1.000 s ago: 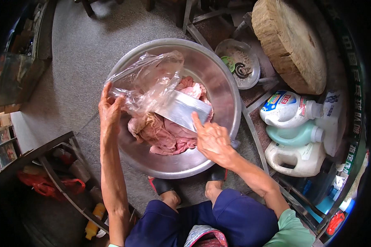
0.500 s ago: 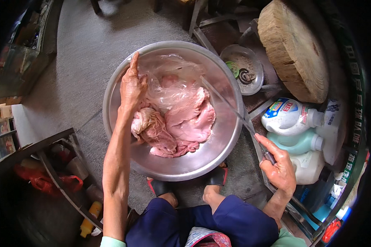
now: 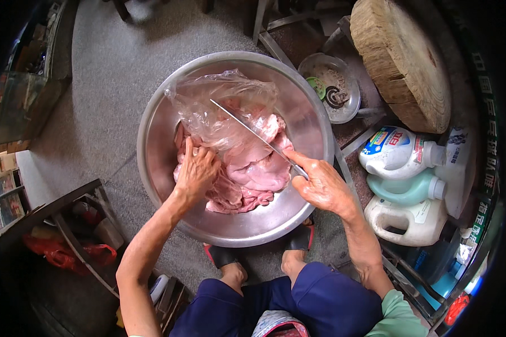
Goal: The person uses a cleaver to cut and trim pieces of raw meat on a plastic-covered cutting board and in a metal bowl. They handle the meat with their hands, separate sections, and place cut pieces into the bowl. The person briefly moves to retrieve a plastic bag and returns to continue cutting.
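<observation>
A large steel basin (image 3: 163,95) holds pink raw meat (image 3: 258,174), partly covered at the top by a crumpled clear plastic bag (image 3: 197,92). My left hand (image 3: 197,171) is inside the left of the basin, its bent fingers gripping the meat, their tips partly buried. My right hand (image 3: 323,185) is closed on the handle of a cleaver (image 3: 247,129) at the basin's right. The blade is held nearly edge-on and lies diagonally over the bag and meat, its tip toward the upper left.
A thick wooden block (image 3: 399,67) and a small bowl (image 3: 344,106) sit at upper right. Several plastic jugs (image 3: 405,219) line the right side. A low rack (image 3: 78,247) with a red bag is at lower left. My feet are just below the basin; a glass-fronted cabinet (image 3: 22,101) stands at left.
My left hand has moved down from the upper left rim into the meat. My right hand and cleaver swung out rightward, then returned over the basin. The bag now sits within it.
</observation>
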Motion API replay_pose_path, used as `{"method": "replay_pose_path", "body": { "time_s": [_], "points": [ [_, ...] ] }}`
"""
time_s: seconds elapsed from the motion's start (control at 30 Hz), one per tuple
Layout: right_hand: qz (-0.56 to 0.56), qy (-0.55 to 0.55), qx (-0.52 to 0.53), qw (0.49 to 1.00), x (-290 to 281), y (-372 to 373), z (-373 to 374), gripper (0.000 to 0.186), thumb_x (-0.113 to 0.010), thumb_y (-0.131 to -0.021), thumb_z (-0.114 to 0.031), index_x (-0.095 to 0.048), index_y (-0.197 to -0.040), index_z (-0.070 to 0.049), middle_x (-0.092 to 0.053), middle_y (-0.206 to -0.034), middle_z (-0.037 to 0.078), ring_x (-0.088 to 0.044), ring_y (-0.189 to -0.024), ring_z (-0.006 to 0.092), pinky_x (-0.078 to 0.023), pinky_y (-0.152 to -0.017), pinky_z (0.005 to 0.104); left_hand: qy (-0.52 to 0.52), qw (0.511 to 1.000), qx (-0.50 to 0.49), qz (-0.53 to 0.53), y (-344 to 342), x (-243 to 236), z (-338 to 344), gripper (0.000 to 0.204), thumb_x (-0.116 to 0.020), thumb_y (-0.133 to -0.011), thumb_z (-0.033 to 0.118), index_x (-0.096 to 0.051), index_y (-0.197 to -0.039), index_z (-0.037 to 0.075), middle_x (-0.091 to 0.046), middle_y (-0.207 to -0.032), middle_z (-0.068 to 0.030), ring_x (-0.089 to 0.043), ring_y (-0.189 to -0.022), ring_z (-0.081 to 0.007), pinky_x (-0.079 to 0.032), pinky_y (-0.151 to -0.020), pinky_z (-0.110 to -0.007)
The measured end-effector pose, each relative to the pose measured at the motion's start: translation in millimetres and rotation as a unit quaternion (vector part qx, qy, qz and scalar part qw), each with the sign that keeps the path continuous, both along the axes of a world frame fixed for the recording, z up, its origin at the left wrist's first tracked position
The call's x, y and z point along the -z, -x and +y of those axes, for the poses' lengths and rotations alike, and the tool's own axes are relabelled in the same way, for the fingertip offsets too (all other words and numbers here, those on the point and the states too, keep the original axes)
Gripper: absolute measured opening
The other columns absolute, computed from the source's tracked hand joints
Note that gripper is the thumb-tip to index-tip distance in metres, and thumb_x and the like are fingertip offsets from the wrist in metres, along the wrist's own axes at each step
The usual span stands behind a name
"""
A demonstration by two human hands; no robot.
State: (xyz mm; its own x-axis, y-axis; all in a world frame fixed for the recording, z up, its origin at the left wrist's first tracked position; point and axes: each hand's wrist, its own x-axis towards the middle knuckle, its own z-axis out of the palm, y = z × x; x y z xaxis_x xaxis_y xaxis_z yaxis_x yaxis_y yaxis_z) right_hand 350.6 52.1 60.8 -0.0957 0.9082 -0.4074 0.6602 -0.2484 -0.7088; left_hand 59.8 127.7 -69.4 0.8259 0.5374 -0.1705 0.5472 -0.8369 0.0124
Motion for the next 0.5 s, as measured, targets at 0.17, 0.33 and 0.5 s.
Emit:
{"method": "replay_pose_path", "body": {
  "time_s": [0.17, 0.33, 0.5],
  "points": [
    [-0.009, -0.003, -0.011, 1.0, 2.2, -6.9, -8.1, 0.058, -0.053, -0.076, -0.008, -0.054, -0.132, 0.007, -0.062, -0.088, 0.033, -0.061, -0.07, 0.0443, -0.048, -0.071, 0.0479, 0.126, 0.992, 0.031, 0.006, -3.1, -4.9, 19.1, 0.017, -0.068, -0.076, 0.016, -0.07, -0.093, 0.013, -0.064, -0.101, -0.0089, -0.06, -0.107, -0.0249, -0.04, -0.093, -0.044],
    [0.016, -0.013, -0.012, 1.0, -1.1, -13.6, -13.2, 0.062, -0.053, -0.075, -0.009, -0.052, -0.134, 0.009, -0.056, -0.074, 0.031, -0.056, -0.058, 0.0388, -0.046, -0.062, 0.0439, 0.172, 0.985, 0.009, -0.019, 5.5, -12.6, 4.6, 0.025, -0.071, -0.067, 0.011, -0.065, -0.091, 0.01, -0.067, -0.084, -0.0096, -0.066, -0.087, -0.0258, -0.04, -0.088, -0.044],
    [0.0, 0.042, -0.013, 0.999, -5.4, -16.6, -10.8, 0.052, -0.055, -0.08, -0.01, -0.057, -0.129, 0.005, -0.066, -0.093, 0.031, -0.065, -0.085, 0.0456, -0.049, -0.08, 0.0526, 0.202, 0.974, -0.052, -0.09, 11.3, -43.9, -9.7, 0.032, -0.07, -0.055, 0.005, -0.059, -0.085, 0.008, -0.066, -0.074, -0.0124, -0.066, -0.077, -0.0316, -0.039, -0.087, -0.044]
  ]
}}
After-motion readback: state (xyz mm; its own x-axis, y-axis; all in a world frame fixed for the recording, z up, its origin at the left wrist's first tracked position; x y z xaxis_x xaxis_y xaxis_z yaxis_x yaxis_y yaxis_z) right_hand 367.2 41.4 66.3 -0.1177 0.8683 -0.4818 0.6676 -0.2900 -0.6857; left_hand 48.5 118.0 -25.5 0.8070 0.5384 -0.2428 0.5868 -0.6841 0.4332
